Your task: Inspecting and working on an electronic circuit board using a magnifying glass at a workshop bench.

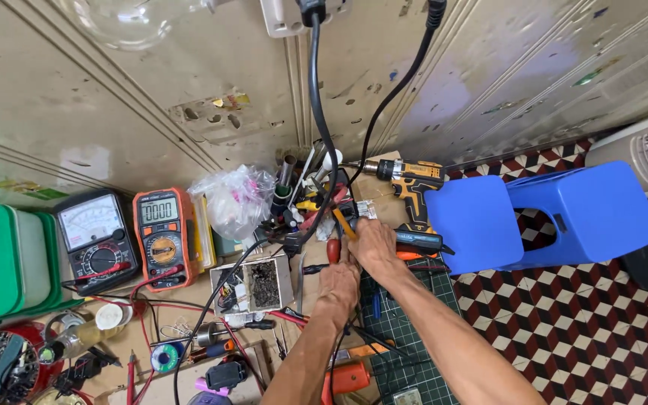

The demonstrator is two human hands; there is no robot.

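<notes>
Your left hand (339, 283) closes around a red-handled screwdriver (334, 250) on the cluttered table (189, 382); your right hand (375, 244) grips a black-handled tool (418, 240). Nothing looks opened yet.

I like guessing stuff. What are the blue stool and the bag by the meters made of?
The blue stool looks like moulded plastic: smooth, even colour, soft sheen. The bag seems thin clear plastic film, crinkled and shiny; what's inside is hard to tell.
</notes>
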